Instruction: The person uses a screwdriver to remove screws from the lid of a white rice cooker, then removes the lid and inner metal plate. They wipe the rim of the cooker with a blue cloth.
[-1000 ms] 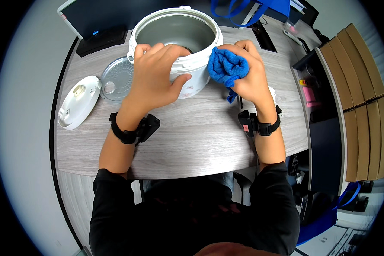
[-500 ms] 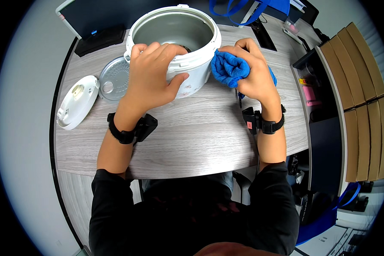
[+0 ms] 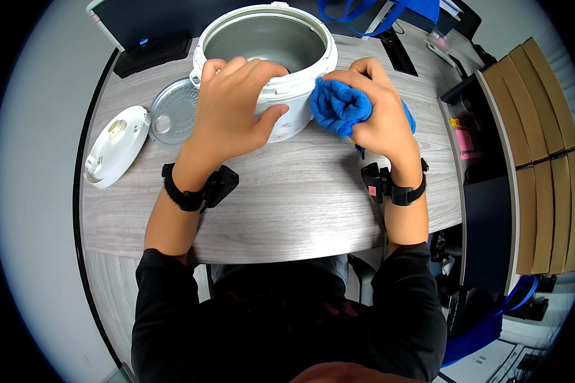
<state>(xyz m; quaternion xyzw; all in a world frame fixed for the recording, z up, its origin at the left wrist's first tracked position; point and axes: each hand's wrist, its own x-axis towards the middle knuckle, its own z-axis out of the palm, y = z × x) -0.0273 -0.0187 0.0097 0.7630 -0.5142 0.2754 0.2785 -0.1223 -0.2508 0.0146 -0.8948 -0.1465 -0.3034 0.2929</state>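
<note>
Presently: left hand (image 3: 233, 108) clasped over cooker (image 3: 268, 45) rim; right hand (image 3: 380, 115) bunched around cloth (image 3: 338, 105), pressed to side. Cooker probably rigid, glossy, slippery; best gripped at rim. Cloth soft.

- Just one view here, a head-worn fisheye that looked steeply down at the grey wooden surface (image 3: 287, 210) from close above.
- Edges bent hard toward the rim, with black corners.
- The wearer's own forearms came in from the bottom edge.
</note>
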